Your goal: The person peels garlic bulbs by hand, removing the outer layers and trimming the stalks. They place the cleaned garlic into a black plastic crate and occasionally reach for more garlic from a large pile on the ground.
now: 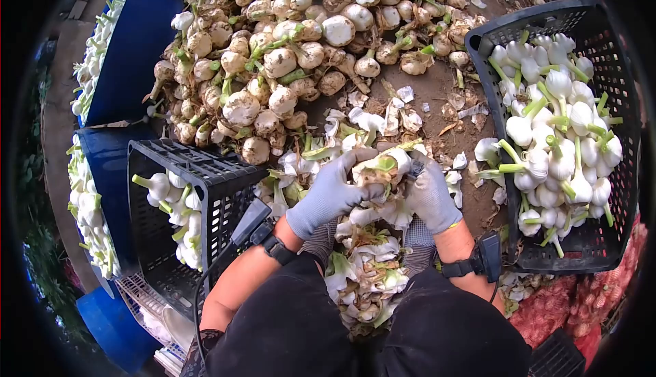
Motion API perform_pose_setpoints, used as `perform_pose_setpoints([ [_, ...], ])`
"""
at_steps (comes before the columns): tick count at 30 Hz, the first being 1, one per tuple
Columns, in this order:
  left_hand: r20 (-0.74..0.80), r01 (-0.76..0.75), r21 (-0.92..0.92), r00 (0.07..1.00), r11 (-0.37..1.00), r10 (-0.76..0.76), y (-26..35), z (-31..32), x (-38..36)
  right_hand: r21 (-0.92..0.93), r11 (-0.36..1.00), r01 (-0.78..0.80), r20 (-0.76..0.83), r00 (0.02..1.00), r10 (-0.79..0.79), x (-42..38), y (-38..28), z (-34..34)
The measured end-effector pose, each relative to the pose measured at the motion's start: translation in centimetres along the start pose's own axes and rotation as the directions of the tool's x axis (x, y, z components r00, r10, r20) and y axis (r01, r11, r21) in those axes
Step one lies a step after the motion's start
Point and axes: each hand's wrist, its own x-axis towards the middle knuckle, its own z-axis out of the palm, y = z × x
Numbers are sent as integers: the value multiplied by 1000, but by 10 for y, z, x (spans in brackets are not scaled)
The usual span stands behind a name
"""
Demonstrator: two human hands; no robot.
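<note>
A garlic bulb (380,166) with a cut green stem and loose, soiled skin is held between my two gloved hands, above a heap of peelings (369,261). My left hand (332,192) is wrapped round its left side, thumb in front. At its right side, my right hand (430,189) has its fingers closed near a small dark object (415,169), too small to make out. Both gloves are light grey. Unpeeled bulbs (280,62) lie in a big pile beyond my hands.
A black crate (564,262) of white garlic stands at the right, another black crate (232,172) at the left. Blue containers (119,192) with more garlic line the far left. Red mesh sacks (553,305) lie at lower right. Skins litter the ground (437,90).
</note>
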Motion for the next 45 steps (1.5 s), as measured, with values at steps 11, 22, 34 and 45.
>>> perform_pose_setpoints([
  [11,-242,-126,501,930,856,278,15,-3,-1,-671,737,83,107,994,-15,7,-21,17],
  [22,-82,3,-779,991,627,-107,6,-18,-3,-864,404,300,253,953,-166,-3,-28,12],
  [34,-79,78,-483,988,872,-133,28,-2,-5,-620,784,-8,92,992,84,-10,-35,39],
  [45,20,73,-796,995,601,-94,24,-11,-5,-848,462,260,202,964,-173,-9,-19,30],
])
